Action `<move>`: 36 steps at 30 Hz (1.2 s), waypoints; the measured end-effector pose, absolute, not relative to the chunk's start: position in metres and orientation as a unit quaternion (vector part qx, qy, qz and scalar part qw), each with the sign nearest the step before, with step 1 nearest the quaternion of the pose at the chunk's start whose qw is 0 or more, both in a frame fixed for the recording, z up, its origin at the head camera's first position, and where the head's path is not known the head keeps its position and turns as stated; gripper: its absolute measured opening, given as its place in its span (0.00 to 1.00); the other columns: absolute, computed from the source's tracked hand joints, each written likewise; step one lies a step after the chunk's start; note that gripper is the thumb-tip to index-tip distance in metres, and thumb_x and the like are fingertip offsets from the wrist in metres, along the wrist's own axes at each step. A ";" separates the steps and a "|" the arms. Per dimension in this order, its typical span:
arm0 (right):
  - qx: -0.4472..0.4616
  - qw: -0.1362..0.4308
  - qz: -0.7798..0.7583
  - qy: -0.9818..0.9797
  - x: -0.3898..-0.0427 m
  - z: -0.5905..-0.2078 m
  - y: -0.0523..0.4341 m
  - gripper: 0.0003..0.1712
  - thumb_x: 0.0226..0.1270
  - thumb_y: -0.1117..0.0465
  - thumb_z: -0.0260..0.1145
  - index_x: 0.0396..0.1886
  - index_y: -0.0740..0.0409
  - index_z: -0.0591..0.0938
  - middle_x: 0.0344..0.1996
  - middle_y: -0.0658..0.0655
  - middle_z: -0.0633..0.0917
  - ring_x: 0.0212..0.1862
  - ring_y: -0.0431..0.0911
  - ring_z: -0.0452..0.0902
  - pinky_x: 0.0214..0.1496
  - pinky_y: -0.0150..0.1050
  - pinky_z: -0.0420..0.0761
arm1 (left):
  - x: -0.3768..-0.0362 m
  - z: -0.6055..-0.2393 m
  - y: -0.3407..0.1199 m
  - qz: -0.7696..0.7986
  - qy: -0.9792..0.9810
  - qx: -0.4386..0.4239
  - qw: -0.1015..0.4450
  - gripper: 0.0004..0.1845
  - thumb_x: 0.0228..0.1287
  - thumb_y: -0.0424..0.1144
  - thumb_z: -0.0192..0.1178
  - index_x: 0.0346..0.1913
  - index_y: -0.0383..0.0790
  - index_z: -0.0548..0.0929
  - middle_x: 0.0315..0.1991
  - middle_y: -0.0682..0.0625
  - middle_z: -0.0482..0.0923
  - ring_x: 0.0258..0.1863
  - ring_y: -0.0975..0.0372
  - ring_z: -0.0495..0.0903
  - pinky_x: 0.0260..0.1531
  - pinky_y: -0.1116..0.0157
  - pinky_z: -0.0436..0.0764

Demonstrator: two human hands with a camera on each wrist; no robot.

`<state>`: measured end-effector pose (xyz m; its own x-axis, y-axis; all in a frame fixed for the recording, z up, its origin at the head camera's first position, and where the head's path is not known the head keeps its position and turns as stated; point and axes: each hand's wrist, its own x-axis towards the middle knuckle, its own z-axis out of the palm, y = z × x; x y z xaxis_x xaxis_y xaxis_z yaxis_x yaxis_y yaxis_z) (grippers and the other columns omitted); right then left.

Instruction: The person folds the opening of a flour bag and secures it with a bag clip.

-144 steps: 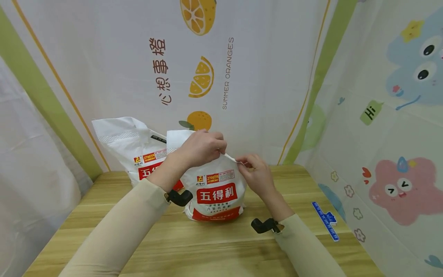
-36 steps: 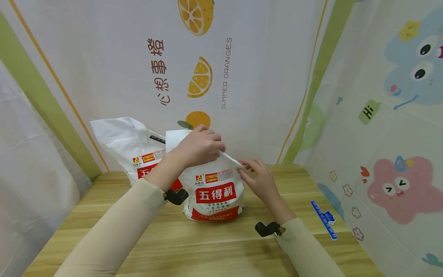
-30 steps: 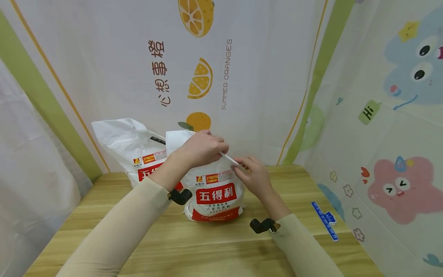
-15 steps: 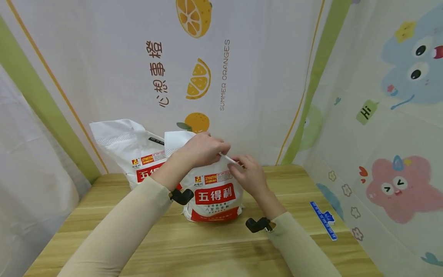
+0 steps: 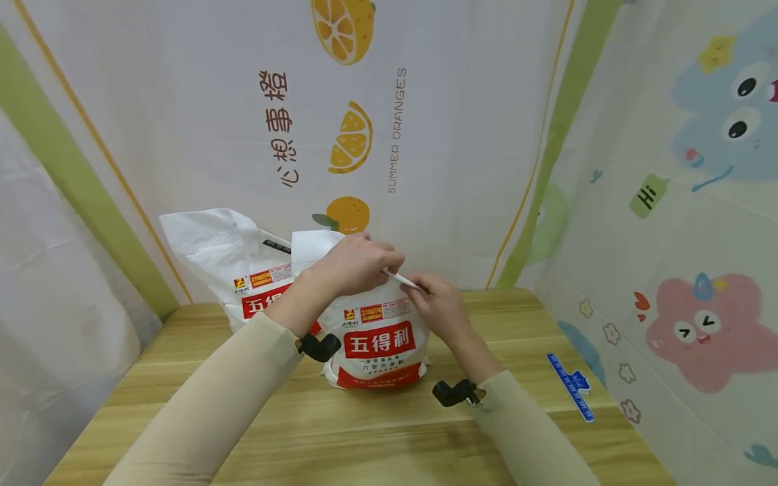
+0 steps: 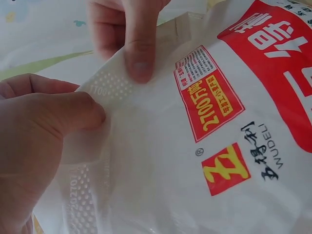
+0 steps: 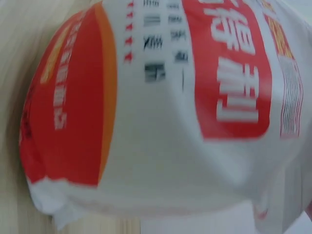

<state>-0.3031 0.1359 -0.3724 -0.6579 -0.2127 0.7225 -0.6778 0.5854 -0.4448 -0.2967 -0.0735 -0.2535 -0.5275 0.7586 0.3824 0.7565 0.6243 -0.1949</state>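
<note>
A white-and-red flour bag (image 5: pixel 379 341) stands upright on the table, its top edge folded into a narrow strip. My left hand (image 5: pixel 358 263) pinches this top edge from above, thumb pressed on the fold in the left wrist view. Lower on the same edge, my right hand (image 5: pixel 442 307) pinches the fold, a short stretch of white strip showing between the hands. The left wrist view shows the right hand's thumb (image 6: pixel 139 53) flat against the embossed, dotted band. In the right wrist view, the bag's front (image 7: pixel 161 122) fills most of the picture.
Behind and to the left stands a second flour bag (image 5: pixel 221 253) with a black strip with white marks (image 5: pixel 277 246) near its top. A blue toothed clip (image 5: pixel 571 387) lies at the right of the wooden table (image 5: pixel 340 442). Printed curtains (image 5: pixel 450 135) hang close behind.
My right hand has slid left along the bag's top edge, closer to my left hand. The strip showing between them is shorter. The left hand keeps its grip.
</note>
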 end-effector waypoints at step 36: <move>0.293 0.384 0.215 -0.849 -0.300 -0.415 0.177 0.17 0.73 0.65 0.76 0.60 0.61 0.92 0.40 0.60 0.93 0.34 0.51 0.90 0.33 0.42 0.90 | -0.304 -0.250 -0.088 -0.030 -0.878 -0.436 0.198 0.09 0.71 0.31 0.72 0.46 0.48 0.97 0.42 0.52 0.94 0.39 0.56 0.89 0.45 0.56 0.84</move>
